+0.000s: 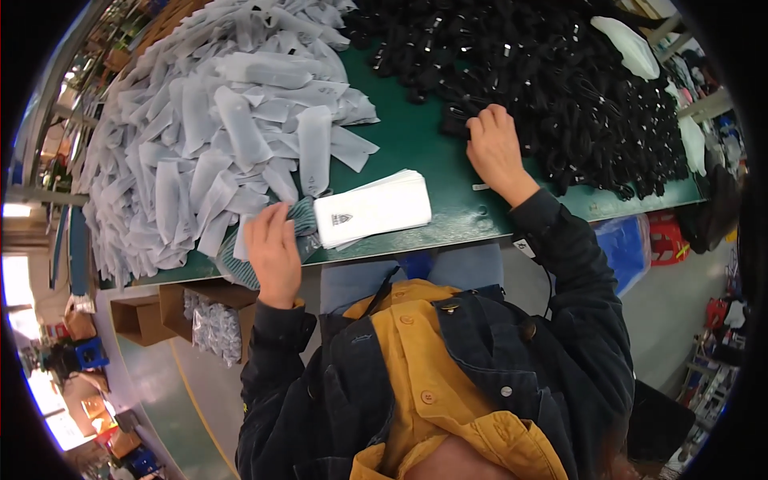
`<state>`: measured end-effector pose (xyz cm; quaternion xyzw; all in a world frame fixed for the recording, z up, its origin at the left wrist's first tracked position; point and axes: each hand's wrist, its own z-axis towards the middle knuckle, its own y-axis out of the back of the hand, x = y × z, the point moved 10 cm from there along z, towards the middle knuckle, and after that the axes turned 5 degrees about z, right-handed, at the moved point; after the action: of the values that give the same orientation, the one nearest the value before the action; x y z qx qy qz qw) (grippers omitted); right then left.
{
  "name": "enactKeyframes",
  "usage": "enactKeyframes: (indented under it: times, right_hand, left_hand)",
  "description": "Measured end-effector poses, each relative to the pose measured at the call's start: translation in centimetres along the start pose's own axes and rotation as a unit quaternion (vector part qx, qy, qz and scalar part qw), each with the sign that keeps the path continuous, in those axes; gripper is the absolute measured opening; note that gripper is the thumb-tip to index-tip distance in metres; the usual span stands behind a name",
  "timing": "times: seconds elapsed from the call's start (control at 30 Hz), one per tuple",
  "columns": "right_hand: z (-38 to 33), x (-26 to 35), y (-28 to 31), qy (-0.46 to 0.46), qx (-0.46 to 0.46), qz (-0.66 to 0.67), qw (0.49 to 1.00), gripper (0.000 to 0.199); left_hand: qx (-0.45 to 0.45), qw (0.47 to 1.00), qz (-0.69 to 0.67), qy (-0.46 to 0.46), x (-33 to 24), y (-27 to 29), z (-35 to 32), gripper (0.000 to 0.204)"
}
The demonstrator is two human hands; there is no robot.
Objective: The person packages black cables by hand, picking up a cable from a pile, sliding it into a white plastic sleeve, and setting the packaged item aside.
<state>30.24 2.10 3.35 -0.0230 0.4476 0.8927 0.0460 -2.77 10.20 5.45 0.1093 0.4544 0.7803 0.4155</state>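
Note:
My left hand (272, 250) rests palm down near the front edge of the green table (416, 152), on a striped grey cloth (300, 220), just left of a neat stack of white flat bags (372, 208). It holds nothing that I can see. My right hand (496, 144) reaches to the edge of a large heap of black coiled cables (560, 72), fingers curled onto one black piece (460, 120). Whether it has a firm hold on it is unclear.
A big loose heap of translucent white bags (208, 128) covers the table's left half. A cardboard box with bagged items (208, 324) stands under the table at left. Blue and red bins (640, 244) sit on the floor at right.

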Motion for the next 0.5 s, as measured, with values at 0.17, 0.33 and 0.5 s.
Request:
enactKeyframes:
  times: [0.17, 0.33, 0.5]
  right_hand:
    - [-1.1, 0.8, 0.4, -0.080, 0.057, 0.142, 0.985, 0.034]
    - [-3.6, 0.6, 0.7, -0.241, 0.072, 0.412, 0.876, 0.028]
    - [-6.4, 1.9, 0.1, -0.290, 0.068, 0.558, 0.775, 0.029]
  left_hand:
    - [0.084, 0.965, -0.238, -0.078, -10.6, -4.2, 3.2, 0.023]
    - [0.130, 0.962, -0.224, -0.086, -13.5, -8.6, 3.5, 0.015]
    - [0.166, 0.954, -0.247, -0.033, -12.6, -10.6, 3.0, 0.013]
